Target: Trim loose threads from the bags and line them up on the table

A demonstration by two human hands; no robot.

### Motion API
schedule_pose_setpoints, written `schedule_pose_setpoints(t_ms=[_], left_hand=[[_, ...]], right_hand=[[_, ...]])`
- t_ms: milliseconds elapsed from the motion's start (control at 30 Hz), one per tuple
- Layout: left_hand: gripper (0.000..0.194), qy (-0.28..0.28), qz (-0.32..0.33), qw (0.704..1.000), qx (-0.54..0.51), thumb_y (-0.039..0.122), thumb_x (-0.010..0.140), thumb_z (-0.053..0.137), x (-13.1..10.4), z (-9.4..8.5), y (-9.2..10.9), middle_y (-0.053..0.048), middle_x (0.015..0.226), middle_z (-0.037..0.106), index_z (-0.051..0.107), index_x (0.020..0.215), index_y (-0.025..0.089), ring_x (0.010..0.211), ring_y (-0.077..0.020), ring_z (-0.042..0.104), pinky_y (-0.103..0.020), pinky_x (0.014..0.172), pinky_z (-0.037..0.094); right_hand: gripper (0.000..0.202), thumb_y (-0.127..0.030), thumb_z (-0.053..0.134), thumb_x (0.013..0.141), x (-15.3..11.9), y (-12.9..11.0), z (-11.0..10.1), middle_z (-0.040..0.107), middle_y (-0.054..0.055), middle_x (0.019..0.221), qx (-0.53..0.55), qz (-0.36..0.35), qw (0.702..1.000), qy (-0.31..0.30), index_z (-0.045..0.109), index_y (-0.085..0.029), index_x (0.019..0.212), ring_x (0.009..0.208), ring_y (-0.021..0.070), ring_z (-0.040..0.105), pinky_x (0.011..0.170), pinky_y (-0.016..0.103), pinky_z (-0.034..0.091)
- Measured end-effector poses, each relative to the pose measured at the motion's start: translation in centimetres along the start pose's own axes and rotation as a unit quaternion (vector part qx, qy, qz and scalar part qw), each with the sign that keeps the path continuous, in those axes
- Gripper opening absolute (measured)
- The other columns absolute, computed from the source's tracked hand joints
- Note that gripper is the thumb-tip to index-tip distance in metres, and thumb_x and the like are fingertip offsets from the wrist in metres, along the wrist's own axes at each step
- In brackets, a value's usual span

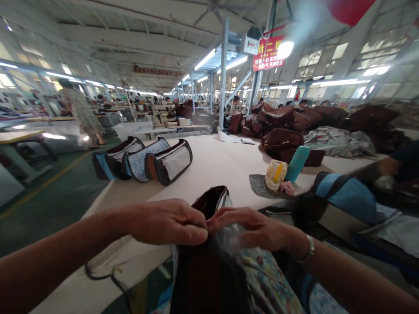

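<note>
A dark bag (206,274) with a brown inside stands upright in front of me, its opening facing up at the table's edge. My left hand (170,222) is closed on the rim of that opening, thumb along the near side. Against it, fingertips nearly touching, my right hand (252,226) grips the same rim with bent fingers; its thumb is smeared by motion. Clear plastic or pale lining shows beside the right fingers. What lies under the fingertips is hidden. Floral cloth (268,279) hangs below the right hand.
Several finished-looking pouches (175,163) stand at the left of the pale table (225,161). A teal bottle (297,163) and a yellowish container (275,174) stand right of centre. Brown bags (281,117) are heaped behind. A blue bag (347,196) and a person's blurred arm (396,165) are at right.
</note>
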State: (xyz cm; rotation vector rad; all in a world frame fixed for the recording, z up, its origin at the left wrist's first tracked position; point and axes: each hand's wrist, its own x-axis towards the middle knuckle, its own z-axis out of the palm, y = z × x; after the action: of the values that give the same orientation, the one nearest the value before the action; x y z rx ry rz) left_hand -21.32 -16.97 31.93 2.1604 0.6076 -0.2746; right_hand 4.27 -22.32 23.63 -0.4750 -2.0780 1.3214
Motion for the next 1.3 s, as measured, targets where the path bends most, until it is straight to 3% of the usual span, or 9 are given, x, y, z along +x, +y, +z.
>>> schedule_pose_setpoints(t_ms=[100, 267, 333, 433, 600, 833, 1100, 1200, 1300], left_hand=[[0.032, 0.062, -0.013, 0.998, 0.028, 0.049, 0.082, 0.071, -0.7, 2.4, 1.3, 0.002, 0.089, 0.066, 0.07, 0.095, 0.02, 0.082, -0.0162, 0.058, -0.023, 0.069, 0.039], [0.026, 0.161, -0.056, 0.985, -0.013, 0.043, 0.085, 0.067, -0.2, 5.8, 1.5, 0.005, 0.074, 0.055, 0.064, 0.083, 0.018, 0.068, -0.0109, 0.047, -0.024, 0.058, 0.032], [0.025, 0.18, -0.045, 0.982, -0.045, 0.041, 0.084, 0.069, 0.0, 5.9, 1.2, 0.005, 0.073, 0.052, 0.065, 0.084, 0.017, 0.068, -0.0106, 0.045, -0.024, 0.057, 0.03], [0.026, 0.163, -0.02, 0.983, -0.087, 0.042, 0.084, 0.07, -0.1, 4.9, 0.7, 0.006, 0.07, 0.048, 0.066, 0.085, 0.016, 0.066, -0.0101, 0.041, -0.024, 0.057, 0.03], [0.027, 0.127, 0.022, 0.986, -0.102, 0.041, 0.086, 0.068, -0.4, 3.8, 0.0, 0.005, 0.07, 0.046, 0.065, 0.081, 0.015, 0.065, -0.0096, 0.039, -0.025, 0.058, 0.03], [0.024, 0.13, 0.001, 0.986, -0.107, 0.038, 0.087, 0.065, -0.4, 4.7, -0.2, 0.005, 0.069, 0.044, 0.064, 0.082, 0.015, 0.063, -0.0093, 0.036, -0.025, 0.057, 0.029], [0.039, 0.171, -0.053, 0.974, -0.136, 0.052, 0.078, 0.072, 0.1, 5.4, 0.4, 0.005, 0.064, 0.045, 0.062, 0.074, 0.014, 0.059, -0.0091, 0.035, -0.025, 0.051, 0.025], [0.036, 0.186, -0.075, 0.971, -0.132, 0.048, 0.078, 0.072, 0.2, 5.8, 0.8, 0.005, 0.062, 0.045, 0.064, 0.074, 0.014, 0.057, -0.009, 0.036, -0.025, 0.05, 0.025], [0.028, 0.186, -0.052, 0.972, -0.131, 0.04, 0.08, 0.068, 0.1, 5.9, 0.8, 0.004, 0.063, 0.046, 0.065, 0.075, 0.013, 0.058, -0.0092, 0.037, -0.025, 0.052, 0.027]], right_hand=[[0.035, -0.032, 0.067, 0.091, 0.6, -0.3, 1.4, 0.064, 0.015, 0.117, -0.037, -0.044, 0.998, 0.005, 0.065, -0.013, 0.119, 0.107, 0.0216, 0.06, 0.095, 0.036, 0.047], [0.024, -0.03, 0.078, 0.083, 1.2, -0.1, 1.9, 0.061, 0.003, 0.088, -0.084, -0.018, 0.995, 0.052, 0.063, -0.014, 0.093, 0.076, 0.0123, 0.054, 0.07, 0.025, 0.044], [0.024, -0.03, 0.08, 0.081, 1.7, -0.2, 1.6, 0.06, 0.0, 0.084, -0.096, 0.0, 0.993, 0.069, 0.063, -0.014, 0.087, 0.074, 0.011, 0.053, 0.067, 0.023, 0.042], [0.022, -0.028, 0.08, 0.08, 2.4, -0.9, 1.0, 0.062, -0.001, 0.08, -0.103, 0.015, 0.992, 0.066, 0.064, -0.014, 0.084, 0.071, 0.0095, 0.053, 0.065, 0.021, 0.041], [0.024, -0.032, 0.078, 0.083, 2.9, -1.1, 0.3, 0.062, -0.001, 0.08, -0.054, 0.019, 0.998, 0.005, 0.064, -0.013, 0.089, 0.069, 0.0088, 0.052, 0.062, 0.02, 0.04], [0.032, -0.038, 0.079, 0.08, 2.8, -0.4, 0.4, 0.061, 0.001, 0.085, -0.019, 0.054, 0.998, 0.017, 0.063, -0.013, 0.092, 0.073, 0.0106, 0.053, 0.064, 0.021, 0.042], [0.032, -0.035, 0.082, 0.078, 3.2, 1.3, 0.4, 0.062, 0.002, 0.087, 0.072, 0.038, 0.997, -0.002, 0.063, -0.013, 0.091, 0.077, 0.0116, 0.055, 0.07, 0.024, 0.046], [0.031, -0.034, 0.082, 0.078, 3.3, 1.8, 0.7, 0.062, 0.001, 0.085, 0.1, 0.025, 0.995, -0.001, 0.062, -0.013, 0.089, 0.076, 0.0115, 0.055, 0.068, 0.024, 0.046], [0.029, -0.033, 0.081, 0.08, 3.2, 2.0, 0.8, 0.062, 0.002, 0.086, 0.101, 0.019, 0.995, -0.002, 0.062, -0.013, 0.089, 0.078, 0.0119, 0.055, 0.069, 0.024, 0.046]])
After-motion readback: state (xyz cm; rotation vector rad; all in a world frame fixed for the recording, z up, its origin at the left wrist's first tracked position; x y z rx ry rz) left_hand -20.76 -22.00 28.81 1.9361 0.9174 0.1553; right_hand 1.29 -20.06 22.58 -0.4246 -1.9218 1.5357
